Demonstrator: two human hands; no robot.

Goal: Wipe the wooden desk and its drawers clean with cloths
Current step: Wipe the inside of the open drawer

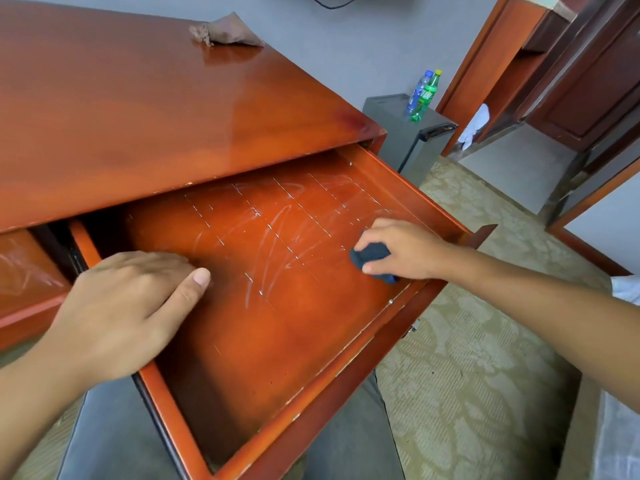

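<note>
The reddish wooden desk (145, 109) fills the upper left, its wide drawer (263, 306) pulled far out toward me. White streaks and scratch marks cross the drawer bottom. My right hand (401, 249) grips a bunched dark blue cloth (372, 254) against the drawer bottom near the right front corner. My left hand (128, 310) rests flat on the drawer's left side wall, fingers relaxed, thumb pointing into the drawer. A brown cloth (227, 31) lies crumpled on the far edge of the desktop.
A second drawer (24, 271) stands partly open at the left. A grey cabinet (412, 133) beside the desk carries two plastic bottles (424, 95). Patterned carpet (485, 341) covers the floor at right. A wooden door frame (485, 64) stands behind, with a white cloth (476, 126) at its foot.
</note>
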